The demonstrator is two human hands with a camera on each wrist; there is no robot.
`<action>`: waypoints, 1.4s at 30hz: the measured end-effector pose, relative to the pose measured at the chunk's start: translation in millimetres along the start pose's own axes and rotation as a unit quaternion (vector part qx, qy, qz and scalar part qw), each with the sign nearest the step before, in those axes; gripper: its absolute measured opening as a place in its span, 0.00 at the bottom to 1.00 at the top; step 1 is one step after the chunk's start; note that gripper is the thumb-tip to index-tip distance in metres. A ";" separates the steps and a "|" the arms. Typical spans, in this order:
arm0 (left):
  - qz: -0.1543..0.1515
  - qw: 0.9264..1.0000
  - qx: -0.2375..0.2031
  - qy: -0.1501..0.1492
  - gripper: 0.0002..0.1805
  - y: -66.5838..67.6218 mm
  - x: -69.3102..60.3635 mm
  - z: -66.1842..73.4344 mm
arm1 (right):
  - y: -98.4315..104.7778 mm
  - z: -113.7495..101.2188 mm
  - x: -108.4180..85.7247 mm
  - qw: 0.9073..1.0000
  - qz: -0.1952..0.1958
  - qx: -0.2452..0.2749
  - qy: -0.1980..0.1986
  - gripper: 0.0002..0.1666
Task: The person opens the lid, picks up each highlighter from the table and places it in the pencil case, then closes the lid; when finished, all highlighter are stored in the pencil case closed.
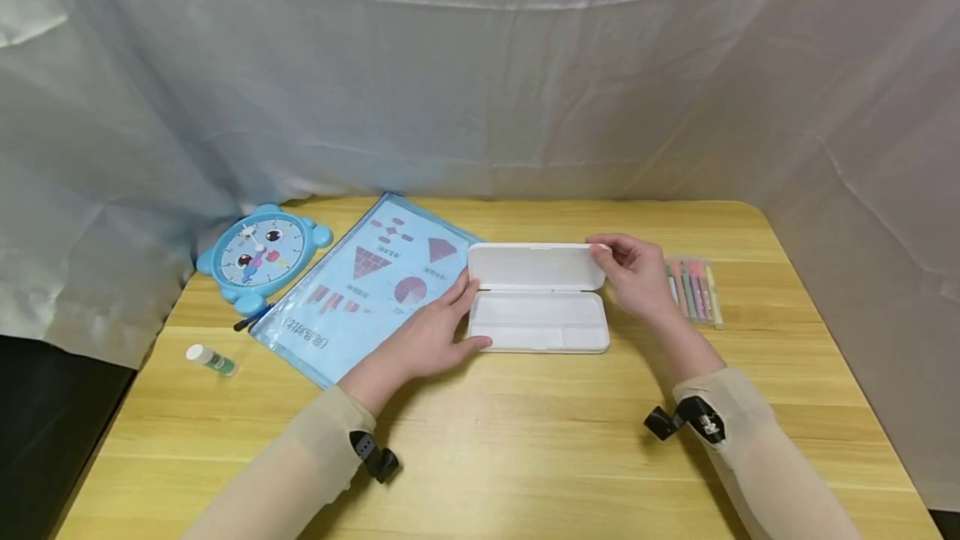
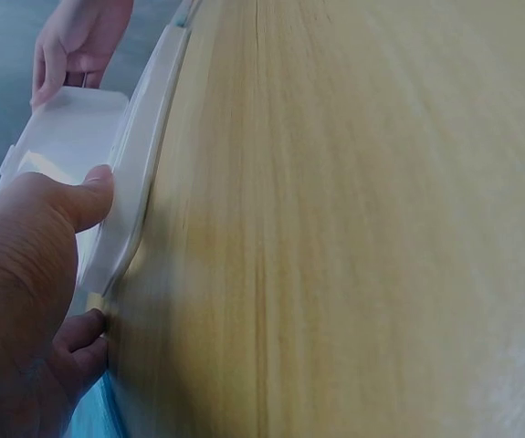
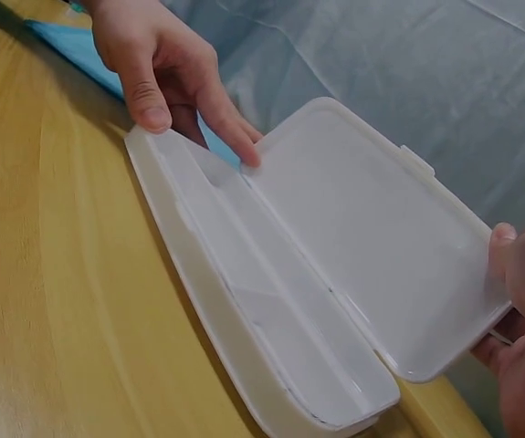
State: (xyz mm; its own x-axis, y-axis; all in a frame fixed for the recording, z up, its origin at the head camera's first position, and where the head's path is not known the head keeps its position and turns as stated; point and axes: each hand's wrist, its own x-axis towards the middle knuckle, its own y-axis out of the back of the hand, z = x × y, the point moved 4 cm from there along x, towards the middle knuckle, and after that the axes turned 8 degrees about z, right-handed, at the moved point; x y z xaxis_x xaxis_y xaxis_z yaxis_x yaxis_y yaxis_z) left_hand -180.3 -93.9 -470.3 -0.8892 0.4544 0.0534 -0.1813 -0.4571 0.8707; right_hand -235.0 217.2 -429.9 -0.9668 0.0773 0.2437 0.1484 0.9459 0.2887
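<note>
A white pencil case [image 1: 538, 338] lies unfolded on the table in the head view, its lid [image 3: 372, 228] raised at the back. No contents show in its compartments [image 3: 244, 237]. My left hand [image 1: 431, 337] holds the case's left end. In the right wrist view, that hand's thumb [image 3: 155, 117] is on the near corner and a finger reaches to the hinge side. My right hand [image 1: 637, 277] grips the lid's right end, thumb on the inner face and fingers behind. The left wrist view shows the left thumb [image 2: 93, 196] over the case's rim.
Left of the case lies a blue zip folder [image 1: 337, 307] with printed charts, partly under my left hand. Beyond it sits a blue toy clock [image 1: 258, 261]; nearer is a glue stick [image 1: 212, 359]. A pack of coloured pens [image 1: 693, 292] lies right of my right hand. A grey curtain [image 1: 480, 90] hangs behind.
</note>
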 end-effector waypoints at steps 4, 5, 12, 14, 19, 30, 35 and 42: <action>0.001 1.000 0.000 0.001 0.54 -0.1 1.6 -0.5 | 5.5 -2.0 -1.2 1.000 -0.004 -0.016 -0.008 0.17; 0.000 1.000 0.000 0.002 0.54 0.0 1.8 -0.6 | 7.2 -2.4 -1.4 1.000 -0.004 -0.016 -0.008 0.18; -0.010 1.000 -0.001 0.011 0.55 -0.1 3.9 -1.0 | 27.8 -4.2 -3.5 1.000 0.007 -0.006 0.000 0.19; -0.013 1.000 0.000 0.013 0.55 0.1 4.7 -0.4 | 35.7 -5.6 -5.4 1.000 0.012 -0.011 0.005 0.20; -0.010 1.000 0.000 0.011 0.55 0.2 6.8 1.6 | 54.4 -9.3 -12.6 0.999 0.030 -0.006 0.025 0.20; -0.019 1.000 -0.002 0.007 0.56 1.2 9.6 3.6 | 86.6 -6.4 -33.3 0.998 0.044 -0.023 0.037 0.20; -0.025 1.000 -0.001 0.010 0.56 4.2 8.9 5.6 | 97.9 -3.9 -39.0 0.997 0.056 -0.038 0.024 0.20; -0.025 1.000 -0.004 0.013 0.56 6.4 8.2 5.2 | 106.7 -0.7 -43.4 0.997 0.064 -0.048 0.019 0.20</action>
State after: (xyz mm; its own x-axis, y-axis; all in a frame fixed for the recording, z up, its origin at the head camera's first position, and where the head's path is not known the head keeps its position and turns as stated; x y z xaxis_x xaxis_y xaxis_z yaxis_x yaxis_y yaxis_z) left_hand -186.6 -89.1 -461.7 -0.8895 0.4569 -0.0034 -0.2298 -0.4409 0.8677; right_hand -177.1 314.5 -409.1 -0.9305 0.1819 0.3179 0.2907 0.8947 0.3391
